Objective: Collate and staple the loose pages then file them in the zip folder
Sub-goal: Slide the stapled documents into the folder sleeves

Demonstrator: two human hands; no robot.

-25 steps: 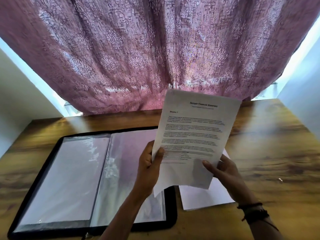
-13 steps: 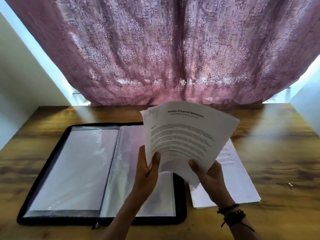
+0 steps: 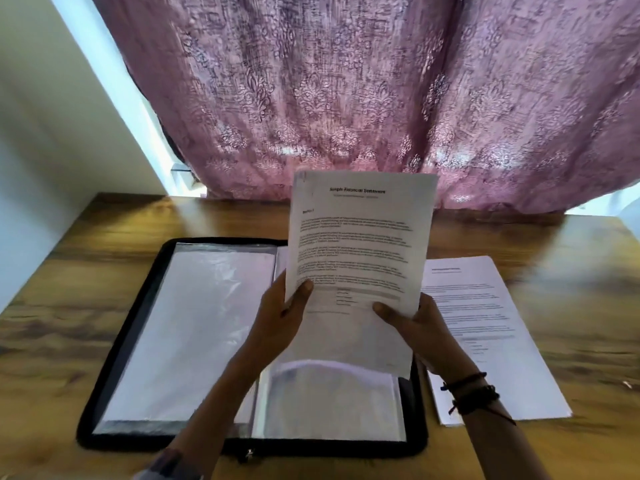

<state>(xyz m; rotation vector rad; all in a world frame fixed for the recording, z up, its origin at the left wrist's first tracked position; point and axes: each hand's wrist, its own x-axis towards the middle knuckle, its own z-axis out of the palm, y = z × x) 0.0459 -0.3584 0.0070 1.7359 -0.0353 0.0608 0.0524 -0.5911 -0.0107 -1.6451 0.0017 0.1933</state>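
Pages [image 3: 360,237] stand upright, pinched at the lower corners by the left hand [image 3: 277,320] and right hand [image 3: 426,330]. Under both hands lies the open folder [image 3: 194,323]; right of the right hand, another stack [image 3: 485,306] on the tabletop [image 3: 52,323].

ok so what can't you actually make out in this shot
Head view only.
Held pages: body text blurred; a staple at the top corner is too small to tell.
Zip folder: right half mostly hidden behind those pages, left hand and right hand.
Pages on the table: near corner covered by the right wrist.
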